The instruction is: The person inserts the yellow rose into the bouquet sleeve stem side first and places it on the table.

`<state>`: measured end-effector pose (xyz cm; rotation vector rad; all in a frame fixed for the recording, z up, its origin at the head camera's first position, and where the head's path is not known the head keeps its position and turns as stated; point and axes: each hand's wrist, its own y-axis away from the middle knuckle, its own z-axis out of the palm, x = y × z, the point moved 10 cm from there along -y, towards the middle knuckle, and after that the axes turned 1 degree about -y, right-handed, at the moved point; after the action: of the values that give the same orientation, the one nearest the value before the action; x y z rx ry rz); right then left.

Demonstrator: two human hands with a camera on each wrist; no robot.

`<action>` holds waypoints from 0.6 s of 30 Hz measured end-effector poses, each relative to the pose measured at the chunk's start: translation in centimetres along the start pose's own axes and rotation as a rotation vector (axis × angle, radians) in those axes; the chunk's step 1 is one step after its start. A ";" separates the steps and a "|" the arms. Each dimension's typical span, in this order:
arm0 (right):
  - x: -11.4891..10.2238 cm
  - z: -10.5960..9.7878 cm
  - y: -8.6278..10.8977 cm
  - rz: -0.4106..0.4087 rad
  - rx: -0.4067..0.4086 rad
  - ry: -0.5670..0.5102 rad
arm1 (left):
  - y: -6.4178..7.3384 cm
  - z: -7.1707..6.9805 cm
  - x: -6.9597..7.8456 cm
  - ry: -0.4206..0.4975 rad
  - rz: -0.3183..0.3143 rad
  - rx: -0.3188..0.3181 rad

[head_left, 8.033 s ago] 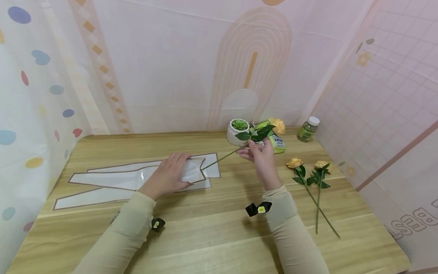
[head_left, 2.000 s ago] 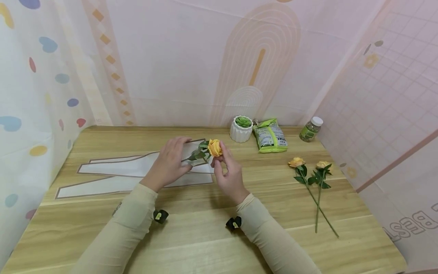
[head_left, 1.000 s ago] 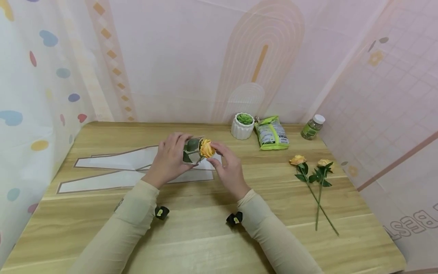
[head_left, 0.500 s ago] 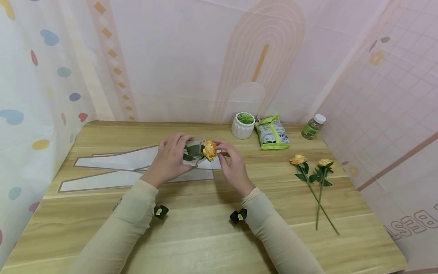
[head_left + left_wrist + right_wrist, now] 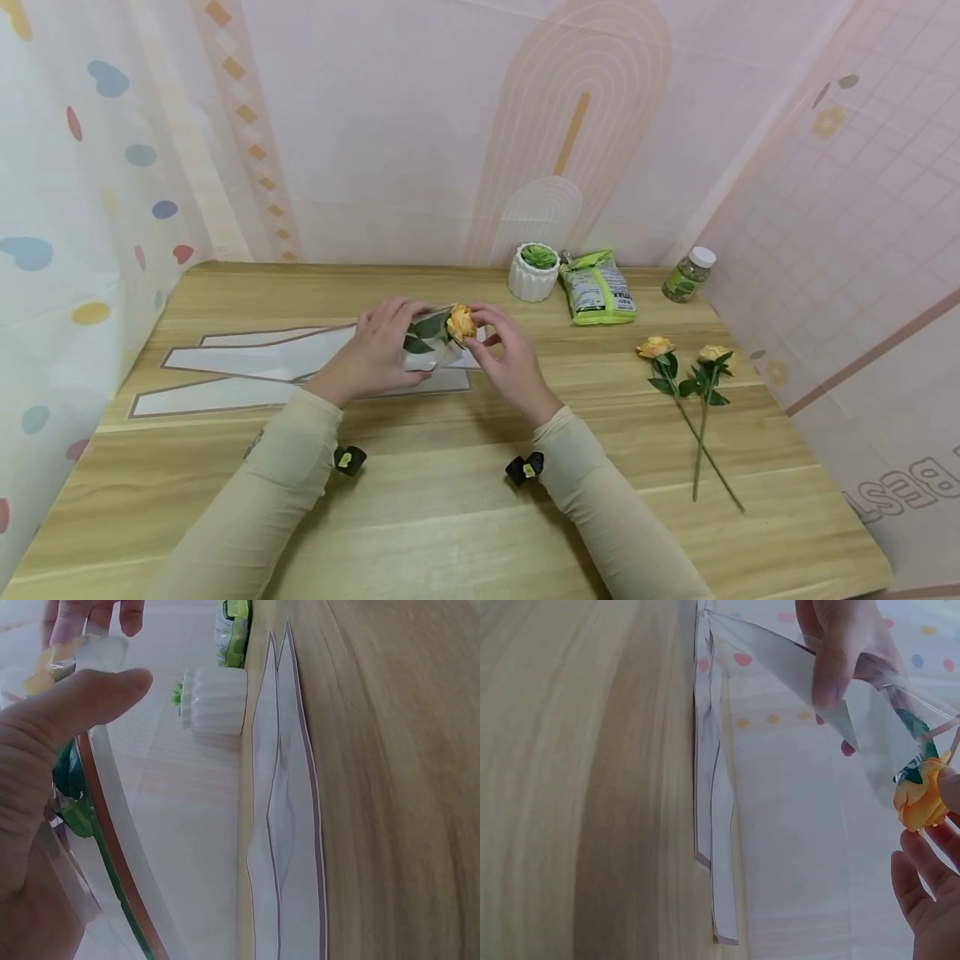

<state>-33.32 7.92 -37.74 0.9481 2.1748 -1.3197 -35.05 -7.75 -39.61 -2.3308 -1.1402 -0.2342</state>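
Note:
In the head view, my left hand (image 5: 375,346) grips the wide end of a clear, brown-edged flower sleeve (image 5: 255,358). A yellow artificial rose (image 5: 461,323) lies inside it, its bloom at the mouth. My left thumb lies along the sleeve's near side in the left wrist view, where the green stem runs down inside the film. With thumb and fingers, my right hand (image 5: 513,354) holds the bloom at the sleeve's mouth. The right wrist view shows the sleeve (image 5: 780,664) tapering to a point, tilted above two other flat sleeves (image 5: 724,900) on the table.
Two more yellow roses (image 5: 701,417) lie with crossed stems on the table's right side. Along the back stand a white pot (image 5: 532,279) with a succulent, a green-and-white packet (image 5: 600,292) and a white-capped jar (image 5: 686,279). Printed cloth hangs behind and at both sides.
Eight seconds ago only the stem's end was at the sleeve's mouth; the rose has moved left into the sleeve up to its bloom. Over the last second, my right fingers have shifted slightly round the bloom.

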 end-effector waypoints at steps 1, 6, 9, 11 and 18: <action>0.0 0.0 0.0 -0.001 -0.004 0.005 | 0.0 0.0 0.0 0.002 -0.002 -0.004; -0.2 0.2 0.1 -0.028 -0.011 0.018 | 0.1 -0.1 -0.3 -0.041 -0.017 0.025; -0.2 0.2 0.3 -0.041 0.004 0.025 | 0.0 -0.4 -0.3 -0.073 -0.015 0.055; -0.2 0.3 0.4 -0.040 0.018 0.022 | 0.0 -0.4 -0.1 -0.084 -0.012 0.062; -0.2 1.1 0.3 -0.004 0.002 0.012 | 0.0 -0.6 0.3 -0.111 -0.011 0.059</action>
<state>-32.92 6.97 -38.30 0.9551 2.1856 -1.3214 -34.79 -7.85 -39.04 -2.3105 -1.1963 -0.0747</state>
